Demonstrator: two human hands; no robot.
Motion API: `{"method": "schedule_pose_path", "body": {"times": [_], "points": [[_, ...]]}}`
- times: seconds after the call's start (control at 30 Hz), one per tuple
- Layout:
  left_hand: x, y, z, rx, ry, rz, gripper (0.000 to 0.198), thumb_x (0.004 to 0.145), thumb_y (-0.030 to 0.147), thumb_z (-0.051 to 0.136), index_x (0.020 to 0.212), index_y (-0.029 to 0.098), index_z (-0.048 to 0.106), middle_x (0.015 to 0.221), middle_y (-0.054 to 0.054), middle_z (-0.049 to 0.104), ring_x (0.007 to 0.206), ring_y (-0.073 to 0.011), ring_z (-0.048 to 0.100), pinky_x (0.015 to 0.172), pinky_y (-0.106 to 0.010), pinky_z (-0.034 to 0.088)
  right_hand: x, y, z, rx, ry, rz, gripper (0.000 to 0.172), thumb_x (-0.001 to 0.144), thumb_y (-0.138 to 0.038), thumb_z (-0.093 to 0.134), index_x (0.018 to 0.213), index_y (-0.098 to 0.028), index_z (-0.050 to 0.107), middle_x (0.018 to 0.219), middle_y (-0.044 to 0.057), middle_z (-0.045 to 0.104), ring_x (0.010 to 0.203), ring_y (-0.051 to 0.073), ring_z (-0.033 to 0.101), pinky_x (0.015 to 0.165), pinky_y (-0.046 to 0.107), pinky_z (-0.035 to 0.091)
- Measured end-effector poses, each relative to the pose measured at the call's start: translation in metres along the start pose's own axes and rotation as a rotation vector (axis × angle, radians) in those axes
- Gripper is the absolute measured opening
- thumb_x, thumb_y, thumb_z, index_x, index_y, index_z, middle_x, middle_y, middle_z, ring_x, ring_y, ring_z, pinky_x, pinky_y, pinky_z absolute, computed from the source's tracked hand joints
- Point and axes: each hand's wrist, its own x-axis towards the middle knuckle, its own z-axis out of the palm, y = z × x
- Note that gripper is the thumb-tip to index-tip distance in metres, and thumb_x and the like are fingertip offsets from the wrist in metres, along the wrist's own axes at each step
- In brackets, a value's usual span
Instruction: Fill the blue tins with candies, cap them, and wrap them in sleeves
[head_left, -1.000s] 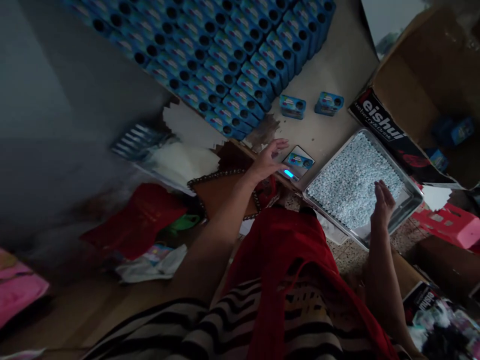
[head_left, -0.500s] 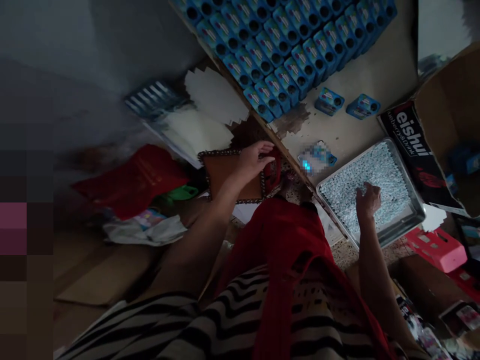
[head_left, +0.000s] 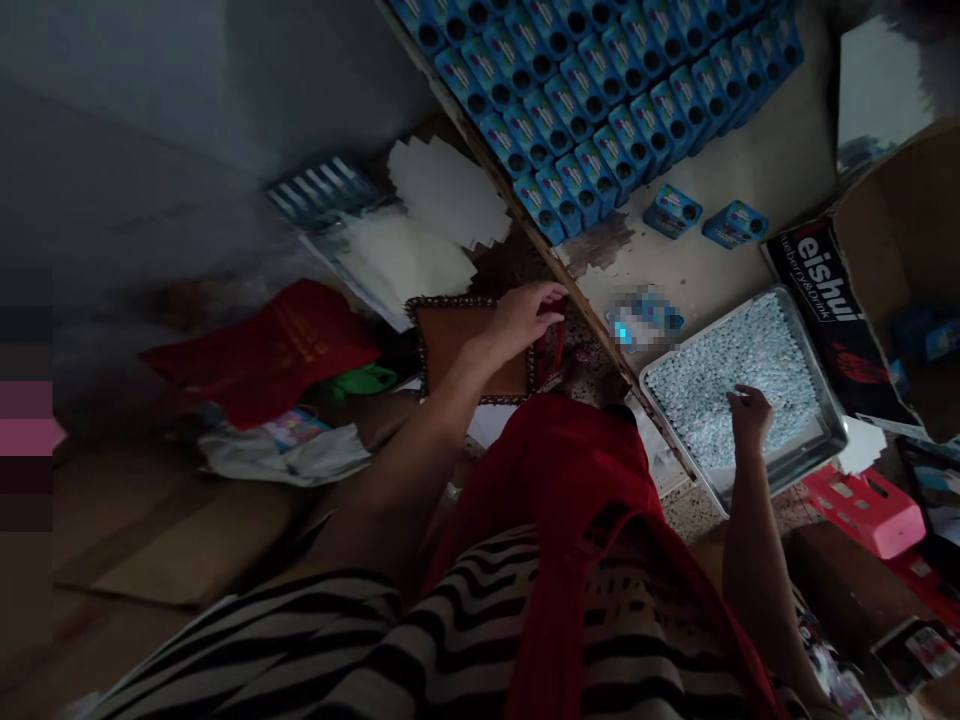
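Note:
My left hand [head_left: 529, 316] hangs by the wooden table edge, above a brown stool seat with a dark beaded rim [head_left: 474, 350]. Its thumb stands apart from the fingers, and nothing shows between them. My right hand [head_left: 752, 415] is over a metal tray [head_left: 831, 432] of small pale blue pellets [head_left: 720, 365]. Its fingers are curled toward the thumb; whatever may be between the tips is too small to make out. Beside the tray, near the table edge, lies a blurred blue-and-white item [head_left: 646, 318]. Two blue boxes with a dark round spot [head_left: 673, 211] stand apart behind it.
Rows of matching blue boxes [head_left: 592, 130] fill the table's far side. A black-printed carton [head_left: 821, 290] stands right of the tray. A pink plastic stool [head_left: 870, 515] is below it. Left lie white sheets [head_left: 450, 190] and a red bag [head_left: 262, 345].
My right hand has lifted and drawn back slightly toward me, its fingers closer together. My left hand keeps nearly the same pose. The whole view has shifted a little.

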Motion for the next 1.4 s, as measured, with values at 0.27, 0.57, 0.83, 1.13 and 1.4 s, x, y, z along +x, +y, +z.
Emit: {"method": "schedule_pose_path", "body": {"times": [0.27,0.57,0.83,1.13,1.4], "points": [[0.02,0.029,0.027,-0.018,-0.045,0.09,0.056,0.081,0.014,0.081,0.135,0.021,0.071,0.127,-0.009,0.08,0.121,-0.0283,0.076,0.113,-0.045,0.057,-0.005,-0.009,0.007,0.089,0.019,-0.01,0.041,0.072,-0.047,0.075,0.097,-0.016,0.084,0.085,0.011,0.082,0.08,0.027,0.075,0.082,0.04,0.056],[0.054,0.052,0.101,-0.043,0.017,0.221,0.064,0.079,0.011,0.083,0.14,0.019,0.067,0.147,-0.014,0.071,0.137,-0.029,0.066,0.12,-0.043,0.051,-0.003,-0.036,0.007,-0.035,0.028,-0.182,0.026,0.082,-0.044,0.073,0.087,-0.019,0.081,0.109,0.016,0.083,0.107,0.033,0.072,0.107,0.051,0.051],[0.047,0.111,0.132,0.207,-0.105,0.539,0.033,0.094,0.011,0.068,0.122,0.026,0.078,0.129,-0.009,0.078,0.13,-0.028,0.067,0.126,-0.05,0.042,-0.019,-0.109,0.046,1.077,-0.33,0.344,0.036,0.099,-0.056,0.066,0.108,-0.022,0.075,0.096,0.004,0.081,0.083,0.018,0.076,0.084,0.034,0.063],[0.024,0.108,0.134,0.351,-0.025,0.556,0.034,0.099,0.013,0.062,0.12,0.031,0.082,0.131,-0.007,0.079,0.127,-0.0288,0.065,0.129,-0.06,0.036,-0.029,-0.133,0.059,1.41,-0.52,0.577,0.008,0.099,-0.026,0.069,0.097,-0.019,0.073,0.092,0.003,0.083,0.078,0.014,0.076,0.078,0.026,0.067],[0.013,0.112,0.133,0.423,0.119,0.796,0.028,0.106,0.022,0.061,0.122,0.033,0.08,0.128,-0.004,0.08,0.124,-0.0255,0.066,0.131,-0.057,0.036,-0.033,-0.13,0.043,1.444,-0.554,0.412,0.025,0.08,-0.014,0.067,0.101,-0.016,0.079,0.103,0.005,0.085,0.093,0.019,0.08,0.09,0.03,0.069]]}}
